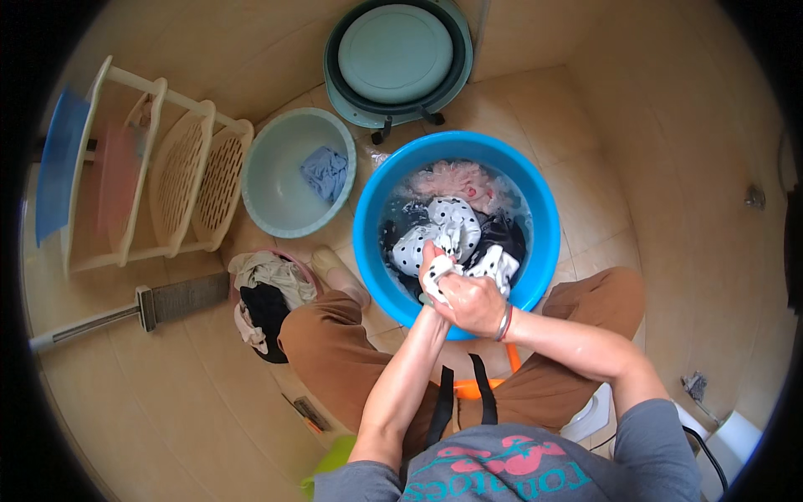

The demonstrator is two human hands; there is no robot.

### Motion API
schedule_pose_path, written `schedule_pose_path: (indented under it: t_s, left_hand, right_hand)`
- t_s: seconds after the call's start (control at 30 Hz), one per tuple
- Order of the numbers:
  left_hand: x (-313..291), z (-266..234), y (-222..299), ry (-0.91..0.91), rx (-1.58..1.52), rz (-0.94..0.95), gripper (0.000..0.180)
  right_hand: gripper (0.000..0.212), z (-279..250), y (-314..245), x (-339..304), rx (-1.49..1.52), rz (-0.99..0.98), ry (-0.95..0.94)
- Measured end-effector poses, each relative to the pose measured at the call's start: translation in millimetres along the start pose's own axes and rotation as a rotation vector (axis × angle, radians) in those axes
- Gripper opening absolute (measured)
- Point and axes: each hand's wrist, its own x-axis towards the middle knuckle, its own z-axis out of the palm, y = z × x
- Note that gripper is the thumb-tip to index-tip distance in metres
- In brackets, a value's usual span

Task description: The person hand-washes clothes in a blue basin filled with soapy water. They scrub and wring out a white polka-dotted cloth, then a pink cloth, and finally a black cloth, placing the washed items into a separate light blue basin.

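Observation:
A white cloth with black dots [454, 219] is bunched up in a blue basin [545, 219] of water, partly lifted at its near side. My left hand [432, 266] and my right hand [473, 303] are pressed together over the near part of the basin, both closed on this dotted cloth. Some of it sticks out between the fingers and hangs to the right of my right hand. Beyond the hands, pink ruffled fabric [462, 184] lies in the water, with dark cloth [504, 236] at the right. The left fingers are partly hidden by the right hand.
Left of the blue basin stands a pale green basin [259, 213] with a blue cloth [324, 173] inside. A folded basin [395, 54] leans at the back wall. A cream shelf rack [180, 167], a flat mop [188, 299] and a pink tub of clothes [276, 284] are at the left.

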Motion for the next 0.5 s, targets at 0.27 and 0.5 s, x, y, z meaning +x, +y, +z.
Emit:
schedule_pose_path:
  t_s: [0.27, 0.5]
  left_hand:
    - [-48.6, 105.0, 16.2, 0.07, 0.675, 0.318, 0.048]
    - [-74.3, 111.6, 12.9, -0.435, 1.291, 0.564, 0.039]
  right_hand:
    - [0.042, 29.4, 108.0, -18.5, 0.795, 0.684, -0.085]
    - [0.045, 2.3, 115.3, -1.8, 1.442, 1.184, -0.164]
